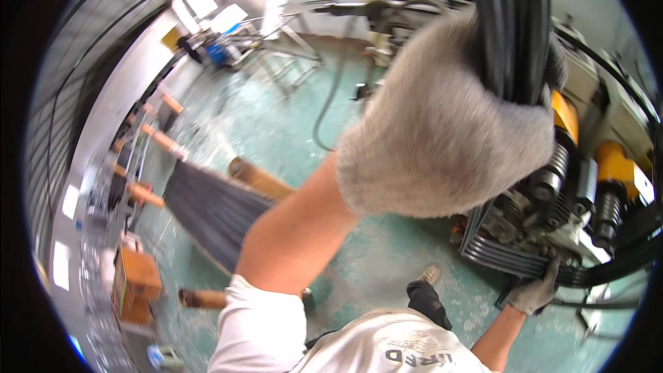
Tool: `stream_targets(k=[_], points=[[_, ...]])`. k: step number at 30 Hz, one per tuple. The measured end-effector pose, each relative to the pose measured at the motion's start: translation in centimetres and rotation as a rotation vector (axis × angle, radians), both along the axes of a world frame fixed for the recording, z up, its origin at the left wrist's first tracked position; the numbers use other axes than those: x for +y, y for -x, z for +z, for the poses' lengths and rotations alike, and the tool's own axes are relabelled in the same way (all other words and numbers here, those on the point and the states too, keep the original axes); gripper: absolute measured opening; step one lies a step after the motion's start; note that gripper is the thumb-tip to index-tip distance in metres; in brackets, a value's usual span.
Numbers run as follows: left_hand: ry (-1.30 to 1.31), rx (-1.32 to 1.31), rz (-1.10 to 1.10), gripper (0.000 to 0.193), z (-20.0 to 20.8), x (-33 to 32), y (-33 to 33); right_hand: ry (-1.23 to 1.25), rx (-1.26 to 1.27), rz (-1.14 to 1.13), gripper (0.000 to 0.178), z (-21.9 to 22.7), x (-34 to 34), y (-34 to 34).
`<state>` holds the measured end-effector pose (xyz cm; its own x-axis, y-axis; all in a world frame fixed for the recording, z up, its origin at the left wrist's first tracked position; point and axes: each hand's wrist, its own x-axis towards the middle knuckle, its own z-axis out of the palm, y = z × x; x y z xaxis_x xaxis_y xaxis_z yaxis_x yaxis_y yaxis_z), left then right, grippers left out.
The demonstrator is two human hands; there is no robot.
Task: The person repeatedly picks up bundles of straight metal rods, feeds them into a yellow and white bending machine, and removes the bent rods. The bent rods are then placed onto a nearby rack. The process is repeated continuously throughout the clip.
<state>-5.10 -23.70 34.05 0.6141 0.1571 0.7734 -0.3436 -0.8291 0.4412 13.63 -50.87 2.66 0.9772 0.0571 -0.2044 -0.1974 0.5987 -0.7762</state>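
My left hand [449, 117], in a grey knitted glove, is raised high and close at the upper right. Its fingers are closed round a bundle of long black strips [510, 21], rubber-like in look, which runs out of view at the top. Low on the right, my right hand [535, 295], also gloved, is closed round a bundle of black strips [504, 257] that bends past a machine and curves off to the right. Whether both hands hold one and the same bundle cannot be told, as the left glove hides part of it.
Machinery with yellow parts [613, 166] and coiled springs stands close on the right. A dark sheet [214, 211] stretches at left, near brown cardboard tubes [259, 177]. An orange-brown box [138, 276] sits at far left. A metal frame [283, 62] and a hanging hose [331, 107] are further back.
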Motion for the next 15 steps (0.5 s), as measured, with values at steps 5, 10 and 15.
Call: stream_targets(k=[5,10,15], points=[[0.664,-0.250,0.135,0.029,-4.8,-7.6,20.3,0.194,-0.231,0.150,0.038,-0.7,2.1,9.2],[0.874,-0.578,0.533,0.039,-9.9,-18.6,38.7,0.395,-0.571,0.475,0.036,-1.0,4.7,17.6],[0.794,-0.862,0.889,0.038,-13.3,-29.8,49.9,0.221,-0.864,0.695,0.026,1.0,11.5,28.7]])
